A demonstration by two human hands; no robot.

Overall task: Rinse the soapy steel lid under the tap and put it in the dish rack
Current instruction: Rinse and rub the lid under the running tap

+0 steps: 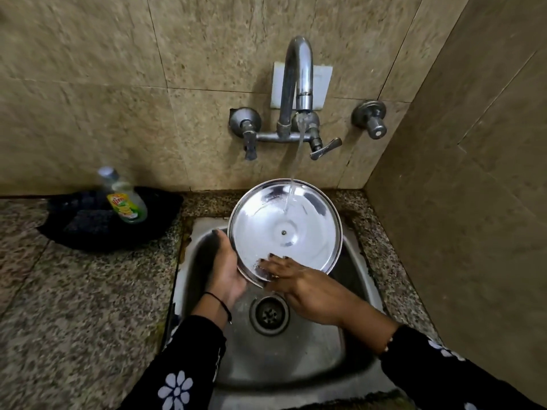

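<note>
A round steel lid (284,229) is held tilted over the sink, inner side up, with a small rivet at its centre. Water runs from the curved tap (299,75) and lands on the lid's far upper part. My left hand (226,267) grips the lid's left rim from below. My right hand (302,287) lies flat on the lid's near edge, fingers spread on the wet surface. No dish rack is in view.
The steel sink (310,359) with its drain (268,314) lies below the hands. A dish soap bottle (125,199) stands on a black cloth (88,226) on the granite counter at left. Tiled walls close the back and right side.
</note>
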